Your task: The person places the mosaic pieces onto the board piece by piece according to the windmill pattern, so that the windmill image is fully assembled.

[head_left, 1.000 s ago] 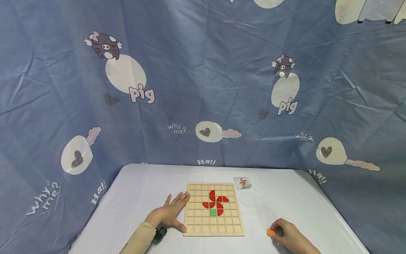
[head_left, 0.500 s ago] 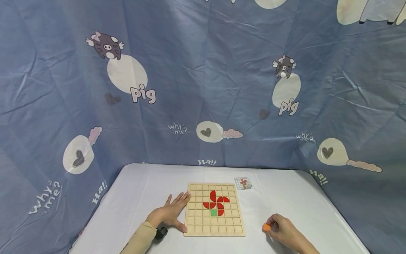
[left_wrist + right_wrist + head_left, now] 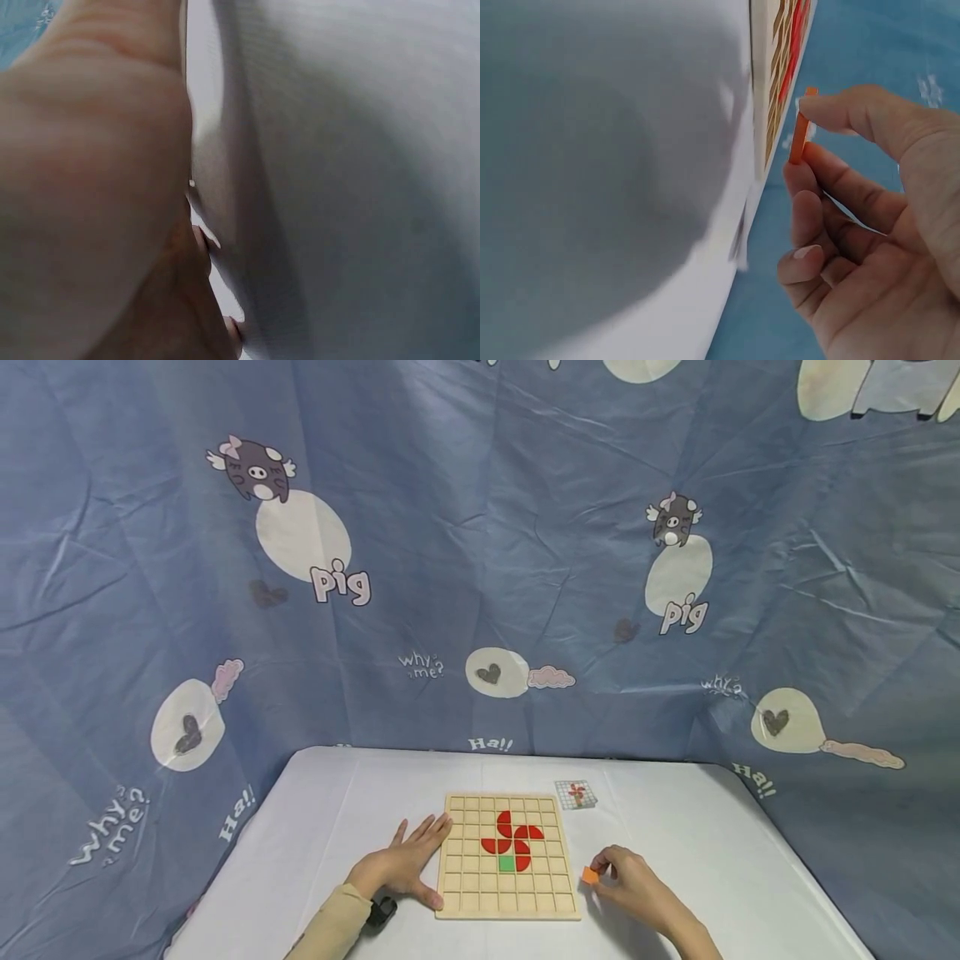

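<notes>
My right hand [image 3: 630,885] pinches a flat orange square tile [image 3: 590,876] between thumb and fingers, just off the right edge of a wooden grid board [image 3: 468,906]. In the right wrist view the orange tile [image 3: 801,131] shows edge-on in the pinch. My left hand [image 3: 401,864], fingers spread, rests along the board's left edge. Several red rounded tiles [image 3: 534,832] form a pinwheel in the board's cells, and a green square tile [image 3: 507,863] lies beneath its middle. Mostly palm and wrist of the left hand [image 3: 97,187] fill the left wrist view, its fingertips largely hidden.
Behind the board's right corner lies a small clear-looking stack of pattern cards [image 3: 576,794], the top one bearing a red pinwheel. A white cloth covers the table [image 3: 675,818]. A blue printed curtain [image 3: 420,568] hangs around its back and sides.
My right hand has carried the orange tile leftward and a little away from me, from the open cloth to beside the board. The left hand stays on the board's edge.
</notes>
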